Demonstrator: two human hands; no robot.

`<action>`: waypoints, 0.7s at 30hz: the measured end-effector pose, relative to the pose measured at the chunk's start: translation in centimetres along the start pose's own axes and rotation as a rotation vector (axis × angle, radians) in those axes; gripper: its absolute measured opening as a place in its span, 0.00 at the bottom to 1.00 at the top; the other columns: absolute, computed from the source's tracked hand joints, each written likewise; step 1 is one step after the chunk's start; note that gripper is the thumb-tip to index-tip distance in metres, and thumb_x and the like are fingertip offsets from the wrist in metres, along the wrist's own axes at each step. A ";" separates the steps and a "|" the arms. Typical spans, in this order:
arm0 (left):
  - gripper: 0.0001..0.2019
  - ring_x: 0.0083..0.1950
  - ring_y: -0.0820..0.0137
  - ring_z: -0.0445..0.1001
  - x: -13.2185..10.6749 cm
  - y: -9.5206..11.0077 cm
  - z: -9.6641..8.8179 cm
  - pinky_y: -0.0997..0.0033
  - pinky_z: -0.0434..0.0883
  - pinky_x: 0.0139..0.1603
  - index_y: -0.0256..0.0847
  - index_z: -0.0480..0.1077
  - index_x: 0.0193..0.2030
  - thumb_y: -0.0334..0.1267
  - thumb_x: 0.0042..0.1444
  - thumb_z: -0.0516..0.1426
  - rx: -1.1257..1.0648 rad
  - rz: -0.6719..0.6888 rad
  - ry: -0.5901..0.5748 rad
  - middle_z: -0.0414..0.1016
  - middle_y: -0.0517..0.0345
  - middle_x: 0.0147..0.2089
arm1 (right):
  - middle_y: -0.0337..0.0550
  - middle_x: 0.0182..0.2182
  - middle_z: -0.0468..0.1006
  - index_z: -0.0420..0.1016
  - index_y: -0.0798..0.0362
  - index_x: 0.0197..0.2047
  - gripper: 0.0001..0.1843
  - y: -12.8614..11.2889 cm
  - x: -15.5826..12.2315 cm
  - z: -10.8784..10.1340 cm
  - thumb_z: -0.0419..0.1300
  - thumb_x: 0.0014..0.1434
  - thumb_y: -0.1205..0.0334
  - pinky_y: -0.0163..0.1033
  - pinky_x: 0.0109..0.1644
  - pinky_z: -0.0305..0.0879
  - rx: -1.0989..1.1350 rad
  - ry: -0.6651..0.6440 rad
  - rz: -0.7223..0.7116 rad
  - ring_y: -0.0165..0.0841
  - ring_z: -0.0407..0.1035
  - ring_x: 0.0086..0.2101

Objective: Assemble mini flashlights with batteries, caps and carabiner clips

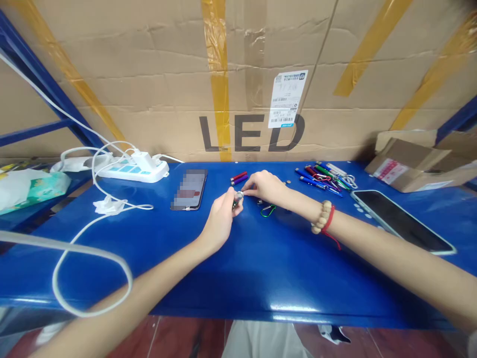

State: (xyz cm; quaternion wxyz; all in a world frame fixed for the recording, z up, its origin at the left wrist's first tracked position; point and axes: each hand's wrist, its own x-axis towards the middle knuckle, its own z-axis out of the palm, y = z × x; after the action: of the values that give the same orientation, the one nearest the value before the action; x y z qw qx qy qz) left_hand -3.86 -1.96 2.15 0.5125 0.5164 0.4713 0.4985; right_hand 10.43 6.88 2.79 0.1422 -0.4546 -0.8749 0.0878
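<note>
So a huge cardboard box (167, 99) marked LED stood at 12 o'clock, behind a blue bench (261, 263). The right hand (266, 186) reached in from 4 o'clock, fingertips right at a small silver-tipped piece (240, 194), though I couldn't tell if they were pinching it. The left hand (220, 221) came from 7 and was clamped on it, so basically the nearer one. A red tube (239, 176) and purple tube (239, 180) lay just past at 12, both running 8-to-2. The piece's silver end seemed to point around 1; its long axis was mostly hidden.
</note>
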 end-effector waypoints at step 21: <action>0.20 0.20 0.80 0.47 -0.4 0.0 0.4 0.76 0.46 0.21 0.38 0.56 0.24 0.51 0.60 0.46 0.173 -0.131 -0.202 0.54 0.66 0.20 | 0.43 0.30 0.81 0.81 0.55 0.31 0.03 0.0 -7.5 -0.5 0.66 0.51 0.66 0.35 0.36 0.70 0.238 0.392 -0.155 0.32 0.75 0.31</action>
State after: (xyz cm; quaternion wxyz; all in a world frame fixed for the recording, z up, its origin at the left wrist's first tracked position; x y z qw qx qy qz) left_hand -3.52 -2.39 2.13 0.5424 0.5745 0.4911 0.3669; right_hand 14.69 0.76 1.96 0.3680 -0.3745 -0.8464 0.0893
